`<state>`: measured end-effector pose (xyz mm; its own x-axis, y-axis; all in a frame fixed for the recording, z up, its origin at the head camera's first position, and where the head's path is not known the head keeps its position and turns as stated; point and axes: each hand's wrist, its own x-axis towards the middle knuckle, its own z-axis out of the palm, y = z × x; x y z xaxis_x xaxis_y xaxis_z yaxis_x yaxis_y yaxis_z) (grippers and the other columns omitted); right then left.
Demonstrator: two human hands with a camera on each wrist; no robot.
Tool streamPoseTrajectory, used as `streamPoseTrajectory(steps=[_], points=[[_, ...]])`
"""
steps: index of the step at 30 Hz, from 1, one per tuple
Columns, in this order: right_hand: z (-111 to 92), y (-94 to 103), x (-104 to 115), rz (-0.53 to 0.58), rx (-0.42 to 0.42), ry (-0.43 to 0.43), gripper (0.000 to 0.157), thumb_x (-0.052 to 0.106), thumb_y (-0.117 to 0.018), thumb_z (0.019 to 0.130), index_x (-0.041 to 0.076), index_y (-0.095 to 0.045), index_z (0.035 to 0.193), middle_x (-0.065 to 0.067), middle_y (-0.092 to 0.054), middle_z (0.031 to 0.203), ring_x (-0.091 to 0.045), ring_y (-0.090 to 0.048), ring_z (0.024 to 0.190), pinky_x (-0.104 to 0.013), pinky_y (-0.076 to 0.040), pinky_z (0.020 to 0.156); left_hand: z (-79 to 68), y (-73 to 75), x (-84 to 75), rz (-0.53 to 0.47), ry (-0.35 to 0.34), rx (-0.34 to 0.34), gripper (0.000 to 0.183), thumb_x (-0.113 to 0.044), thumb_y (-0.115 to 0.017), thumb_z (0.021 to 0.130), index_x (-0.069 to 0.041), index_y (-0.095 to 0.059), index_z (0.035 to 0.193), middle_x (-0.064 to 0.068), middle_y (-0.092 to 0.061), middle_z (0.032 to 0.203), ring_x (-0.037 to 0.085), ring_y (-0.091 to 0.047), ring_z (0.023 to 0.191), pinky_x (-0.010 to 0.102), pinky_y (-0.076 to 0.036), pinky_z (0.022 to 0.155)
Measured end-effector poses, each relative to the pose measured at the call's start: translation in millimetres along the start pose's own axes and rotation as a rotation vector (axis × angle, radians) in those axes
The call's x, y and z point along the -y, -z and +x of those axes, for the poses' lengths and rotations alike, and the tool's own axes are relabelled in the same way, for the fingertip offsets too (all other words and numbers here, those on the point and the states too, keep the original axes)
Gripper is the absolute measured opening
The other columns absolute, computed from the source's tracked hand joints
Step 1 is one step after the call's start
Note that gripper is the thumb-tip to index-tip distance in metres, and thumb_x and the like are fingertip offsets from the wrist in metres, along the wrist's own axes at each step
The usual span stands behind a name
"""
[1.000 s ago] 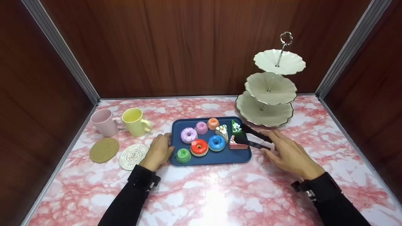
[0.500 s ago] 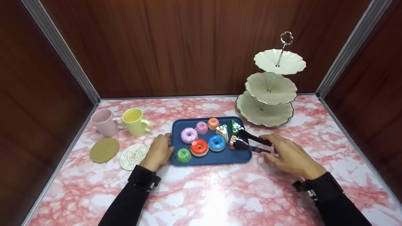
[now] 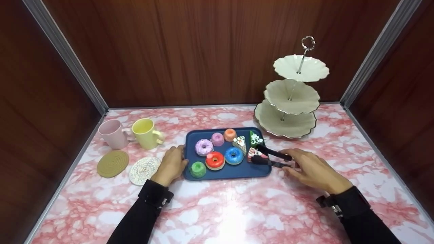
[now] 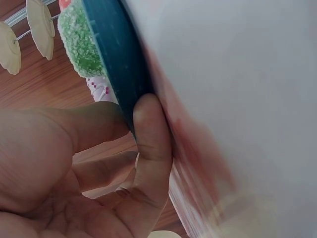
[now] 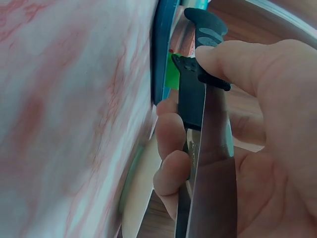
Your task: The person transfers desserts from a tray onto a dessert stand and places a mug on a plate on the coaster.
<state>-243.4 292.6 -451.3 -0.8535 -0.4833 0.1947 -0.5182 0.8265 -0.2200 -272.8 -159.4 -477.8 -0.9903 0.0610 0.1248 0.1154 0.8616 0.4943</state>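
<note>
My left hand [image 3: 170, 165] pinches the left rim of a dark blue tray [image 3: 230, 173]; in the left wrist view, thumb and finger meet across its edge. The right hand [image 3: 313, 169] holds black-tipped tongs [image 3: 276, 164], thumb on one arm and fingers on the other. Over the tray's right end, the tong tips stand apart at a red-and-white cake slice [image 3: 252, 153], partly covering it; whether they touch it I cannot tell. Just behind lies a green cake slice [image 3: 255, 139], with a white-topped slice [image 3: 240, 143] to its left.
Also on the tray are a blue donut [image 3: 229, 160], a red donut [image 3: 210, 164], a purple donut [image 3: 200, 150] and small cakes. A three-tier stand [image 3: 284, 130] rises behind right. A pink mug [image 3: 113, 137], yellow mug [image 3: 144, 139] and two coasters [image 3: 113, 164] stand left.
The tongs' far tip has come forward from the green slice towards the red-and-white slice, so the tongs are narrower. The left hand has kept its place on the tray.
</note>
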Motion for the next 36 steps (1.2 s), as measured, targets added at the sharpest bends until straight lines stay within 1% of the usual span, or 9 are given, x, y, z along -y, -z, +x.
streamPoseTrajectory(steps=[4,8,12,15,20,23,26,30,36], points=[[0.2,-1.2,-1.8,-0.006,-0.001,0.005,0.048,0.040,-0.066,0.082,0.035,-0.049,0.127,0.016,-0.058,0.086,-0.008,-0.052,0.070,-0.026,-0.040,0.059,-0.3,-0.9,0.8,-0.003,0.005,0.001,0.054,-0.012,-0.069,0.079,-0.002,-0.051,0.129,0.013,-0.057,0.095,0.028,-0.056,0.092,0.041,-0.048,0.086],[0.6,-1.8,-3.2,-0.007,0.001,0.008,0.044,0.044,-0.063,0.084,0.037,-0.050,0.125,0.016,-0.056,0.079,-0.006,-0.051,0.064,-0.024,-0.039,0.057,-0.8,-1.4,1.3,-0.007,0.010,0.004,0.055,-0.012,-0.069,0.079,-0.003,-0.051,0.129,0.013,-0.057,0.095,0.028,-0.055,0.092,0.041,-0.048,0.086],[1.4,-1.1,-3.5,0.008,0.003,-0.004,0.041,0.055,-0.056,0.084,0.038,-0.052,0.121,0.017,-0.056,0.071,-0.003,-0.050,0.059,-0.023,-0.039,0.055,-0.8,-1.4,1.3,-0.009,0.017,0.007,0.055,-0.012,-0.069,0.079,-0.004,-0.051,0.130,0.013,-0.056,0.096,0.029,-0.055,0.093,0.041,-0.047,0.087],[1.2,-0.5,-3.8,0.010,-0.004,-0.026,0.042,0.060,-0.053,0.083,0.038,-0.054,0.119,0.017,-0.056,0.072,-0.003,-0.049,0.059,-0.023,-0.038,0.054,-0.5,-1.2,1.3,-0.008,0.023,0.013,0.055,-0.013,-0.069,0.079,-0.004,-0.050,0.130,0.013,-0.056,0.097,0.029,-0.055,0.094,0.041,-0.047,0.087],[0.1,0.6,-4.6,0.008,-0.022,-0.043,0.037,0.051,-0.061,0.082,0.037,-0.056,0.116,0.016,-0.056,0.074,-0.005,-0.046,0.057,-0.023,-0.035,0.049,0.2,-1.2,0.9,-0.007,0.029,0.025,0.054,-0.013,-0.068,0.080,-0.004,-0.050,0.130,0.014,-0.057,0.100,0.030,-0.056,0.096,0.041,-0.047,0.089],[-0.2,1.7,-5.2,-0.002,-0.035,-0.034,0.035,0.047,-0.064,0.082,0.037,-0.057,0.115,0.014,-0.054,0.070,-0.005,-0.043,0.054,-0.022,-0.033,0.047,0.9,-1.6,0.9,-0.003,0.025,0.027,0.054,-0.012,-0.068,0.079,-0.004,-0.050,0.130,0.015,-0.058,0.100,0.030,-0.056,0.098,0.042,-0.047,0.090],[-0.4,3.0,-5.4,-0.012,-0.049,-0.028,0.035,0.047,-0.065,0.081,0.037,-0.058,0.114,0.014,-0.051,0.068,-0.005,-0.042,0.055,-0.022,-0.032,0.048,1.5,-2.0,0.9,0.009,0.019,0.027,0.054,-0.012,-0.068,0.079,-0.003,-0.051,0.129,0.015,-0.058,0.099,0.030,-0.056,0.097,0.042,-0.047,0.089],[0.0,4.7,-5.5,-0.003,-0.065,-0.012,0.034,0.048,-0.065,0.081,0.038,-0.058,0.113,0.016,-0.053,0.070,-0.005,-0.045,0.059,-0.023,-0.033,0.051,1.8,-2.2,0.7,0.012,0.019,0.028,0.054,-0.011,-0.068,0.079,-0.003,-0.051,0.129,0.016,-0.058,0.100,0.031,-0.056,0.098,0.042,-0.047,0.089],[0.3,6.2,-7.8,-0.002,-0.100,0.018,0.035,0.048,-0.064,0.081,0.037,-0.059,0.114,0.018,-0.054,0.073,-0.003,-0.044,0.058,-0.021,-0.032,0.050,2.1,-2.3,0.3,-0.002,0.029,0.027,0.055,-0.012,-0.068,0.080,-0.004,-0.049,0.131,0.016,-0.057,0.101,0.031,-0.056,0.099,0.042,-0.047,0.091]])
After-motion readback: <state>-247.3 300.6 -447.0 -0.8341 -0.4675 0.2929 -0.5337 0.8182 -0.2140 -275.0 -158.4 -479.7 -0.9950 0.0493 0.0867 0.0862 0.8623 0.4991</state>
